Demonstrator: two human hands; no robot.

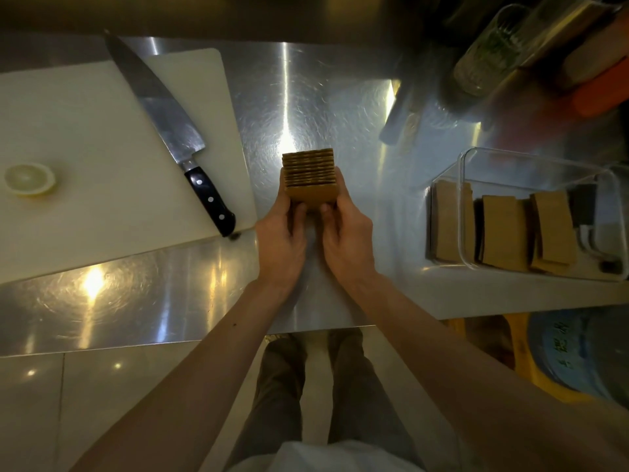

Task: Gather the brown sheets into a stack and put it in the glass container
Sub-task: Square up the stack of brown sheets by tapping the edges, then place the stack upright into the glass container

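A stack of brown sheets (309, 175) stands on edge over the middle of the steel counter, its wavy top edges facing me. My left hand (280, 233) grips its left side and my right hand (347, 233) grips its right side, thumbs pressed on the near face. The clear glass container (463, 212) sits at the right of the counter, apart from my hands. Inside it stand several more brown sheet stacks (503, 229).
A white cutting board (85, 137) fills the left, with a large black-handled knife (177, 131) lying diagonally on it and a lemon half (30, 178). Jars and bottles (490, 52) crowd the back right corner. The counter's front edge (136, 345) runs below my wrists.
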